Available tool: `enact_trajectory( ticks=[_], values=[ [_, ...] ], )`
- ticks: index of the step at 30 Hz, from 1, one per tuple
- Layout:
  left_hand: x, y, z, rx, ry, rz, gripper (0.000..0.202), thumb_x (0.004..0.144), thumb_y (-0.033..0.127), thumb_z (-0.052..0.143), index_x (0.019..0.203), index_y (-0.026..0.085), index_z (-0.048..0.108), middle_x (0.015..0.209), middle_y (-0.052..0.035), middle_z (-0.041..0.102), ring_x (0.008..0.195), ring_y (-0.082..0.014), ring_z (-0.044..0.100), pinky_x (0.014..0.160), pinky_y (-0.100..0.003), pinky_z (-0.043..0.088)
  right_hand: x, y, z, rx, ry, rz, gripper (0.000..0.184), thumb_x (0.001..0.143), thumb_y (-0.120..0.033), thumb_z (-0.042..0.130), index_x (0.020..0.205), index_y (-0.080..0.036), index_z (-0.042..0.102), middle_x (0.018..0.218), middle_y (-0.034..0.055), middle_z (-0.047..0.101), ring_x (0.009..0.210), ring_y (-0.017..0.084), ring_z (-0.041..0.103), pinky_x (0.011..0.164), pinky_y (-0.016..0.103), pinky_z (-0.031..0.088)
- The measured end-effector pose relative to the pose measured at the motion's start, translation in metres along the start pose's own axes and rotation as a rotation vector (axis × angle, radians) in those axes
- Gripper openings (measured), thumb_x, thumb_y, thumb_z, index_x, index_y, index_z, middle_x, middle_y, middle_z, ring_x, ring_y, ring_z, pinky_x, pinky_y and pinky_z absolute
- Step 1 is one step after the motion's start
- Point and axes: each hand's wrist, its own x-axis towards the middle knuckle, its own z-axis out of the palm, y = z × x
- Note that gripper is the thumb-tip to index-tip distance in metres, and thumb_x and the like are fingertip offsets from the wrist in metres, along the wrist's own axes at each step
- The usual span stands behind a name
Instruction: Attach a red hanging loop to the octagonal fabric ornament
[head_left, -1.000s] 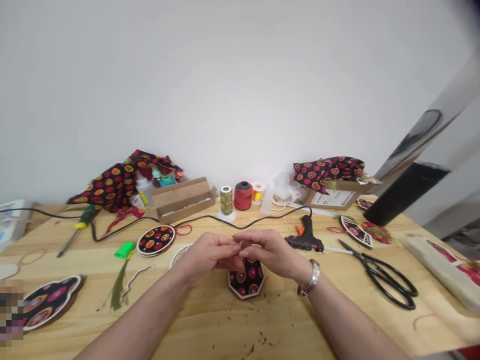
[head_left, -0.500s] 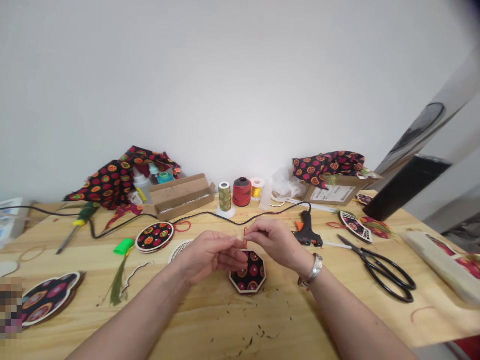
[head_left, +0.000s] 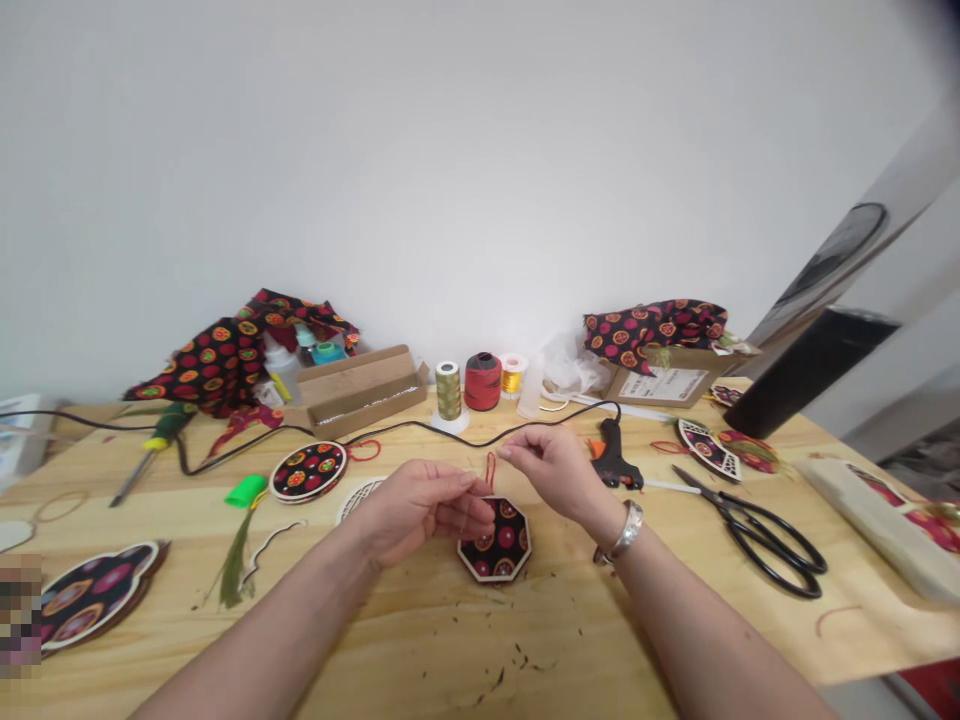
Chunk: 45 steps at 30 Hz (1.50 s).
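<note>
In the middle of the table lies an octagonal ornament [head_left: 501, 545] with dark, flower-patterned fabric inside a pale wooden rim. A thin red cord loop [head_left: 490, 468] stands up from its top edge. My left hand [head_left: 427, 510] is over the ornament's upper left side, thumb and forefinger pinched together, the other fingers loosely curled. Just right of the loop, my right hand [head_left: 551, 468] is raised with its fingertips closed in a pinch. Whatever is between the fingertips of either hand is too small to make out.
Large black scissors [head_left: 765, 530] and a black glue gun [head_left: 616, 460] lie to the right. Thread spools [head_left: 482, 382] stand behind, beside an open cardboard box [head_left: 367, 390]. A round ornament [head_left: 308, 471], a green tassel [head_left: 238, 560] and a screwdriver [head_left: 154, 450] are at left.
My right hand has moved slightly up and away from the red loop, which now shows more fully. My left hand and the octagonal ornament have stayed almost in place.
</note>
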Motion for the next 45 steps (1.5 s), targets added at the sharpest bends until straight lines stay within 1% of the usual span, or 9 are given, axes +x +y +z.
enact_trajectory(
  ticks=[8, 11, 14, 17, 21, 27, 36, 42, 45],
  values=[
    [0.000, 0.002, 0.002, 0.009, -0.004, 0.012, 0.026, 0.068, 0.034, 0.073, 0.078, 0.009, 0.072, 0.066, -0.0089, 0.074, 0.062, -0.0215, 0.070, 0.064, -0.032, 0.053, 0.004, 0.008, 0.001, 0.101, 0.028, 0.074, 0.018, 0.073, -0.029, 0.059, 0.064, -0.014, 0.064, 0.058, -0.0015, 0.057, 0.054, 0.010, 0.045, 0.053, 0.022, 0.037],
    [0.001, 0.001, 0.002, 0.024, -0.002, 0.043, 0.029, 0.067, 0.036, 0.073, 0.077, 0.009, 0.073, 0.059, -0.0063, 0.070, 0.056, -0.0188, 0.066, 0.061, -0.030, 0.051, 0.005, 0.008, -0.001, 0.130, 0.029, 0.093, 0.019, 0.071, -0.030, 0.059, 0.062, -0.014, 0.062, 0.056, -0.0028, 0.053, 0.052, 0.009, 0.042, 0.050, 0.022, 0.034],
    [0.002, -0.001, 0.001, 0.045, 0.006, 0.088, 0.031, 0.070, 0.039, 0.070, 0.077, 0.008, 0.073, 0.049, -0.0021, 0.062, 0.046, -0.0122, 0.057, 0.051, -0.024, 0.045, 0.006, 0.007, -0.004, 0.150, 0.019, 0.115, 0.020, 0.070, -0.032, 0.059, 0.060, -0.014, 0.060, 0.053, -0.0040, 0.048, 0.048, 0.008, 0.037, 0.046, 0.021, 0.030],
    [0.004, -0.002, -0.001, 0.062, 0.028, 0.137, 0.035, 0.074, 0.041, 0.066, 0.079, 0.008, 0.073, 0.045, 0.0005, 0.056, 0.041, -0.0063, 0.044, 0.045, -0.019, 0.034, 0.006, 0.006, -0.008, 0.166, -0.002, 0.145, 0.023, 0.069, -0.034, 0.060, 0.058, -0.014, 0.058, 0.051, -0.0045, 0.046, 0.045, 0.007, 0.033, 0.043, 0.021, 0.026],
    [0.004, -0.002, -0.001, 0.047, 0.064, 0.192, 0.036, 0.077, 0.044, 0.062, 0.083, 0.010, 0.073, 0.044, 0.0067, 0.043, 0.043, -0.0050, 0.035, 0.051, -0.020, 0.035, 0.007, 0.007, -0.014, 0.190, -0.026, 0.175, 0.027, 0.069, -0.037, 0.060, 0.055, -0.015, 0.053, 0.049, -0.0057, 0.041, 0.042, 0.005, 0.029, 0.040, 0.020, 0.022],
    [0.004, 0.000, 0.000, 0.051, 0.149, 0.249, 0.038, 0.071, 0.048, 0.066, 0.085, 0.012, 0.072, 0.045, 0.0110, 0.029, 0.044, -0.0060, 0.024, 0.053, -0.024, 0.034, 0.008, 0.007, -0.024, 0.213, -0.006, 0.197, 0.028, 0.069, -0.039, 0.059, 0.055, -0.017, 0.049, 0.047, -0.0074, 0.036, 0.040, 0.005, 0.025, 0.039, 0.020, 0.020],
    [0.007, -0.001, -0.004, 0.145, 0.189, 0.262, 0.026, 0.068, 0.037, 0.070, 0.072, 0.011, 0.071, 0.041, 0.0108, 0.030, 0.042, -0.0054, 0.022, 0.047, -0.022, 0.026, 0.010, 0.010, -0.029, 0.204, 0.008, 0.197, 0.029, 0.068, -0.041, 0.061, 0.057, -0.017, 0.049, 0.047, -0.0072, 0.038, 0.040, 0.005, 0.026, 0.040, 0.021, 0.018],
    [0.008, -0.002, -0.009, 0.191, 0.222, 0.286, 0.021, 0.067, 0.033, 0.069, 0.066, 0.012, 0.070, 0.046, 0.0062, 0.044, 0.043, -0.0054, 0.026, 0.046, -0.022, 0.024, 0.009, 0.011, -0.032, 0.191, 0.012, 0.177, 0.027, 0.070, -0.039, 0.059, 0.057, -0.018, 0.048, 0.045, -0.0081, 0.035, 0.040, 0.005, 0.026, 0.041, 0.022, 0.019],
    [0.008, -0.001, -0.009, 0.223, 0.238, 0.304, 0.019, 0.067, 0.031, 0.067, 0.065, 0.012, 0.070, 0.045, 0.0058, 0.044, 0.042, -0.0060, 0.029, 0.046, -0.022, 0.024, 0.010, 0.012, -0.034, 0.183, 0.029, 0.162, 0.028, 0.071, -0.039, 0.059, 0.057, -0.018, 0.048, 0.046, -0.0082, 0.035, 0.041, 0.005, 0.024, 0.041, 0.022, 0.018]
  ],
)
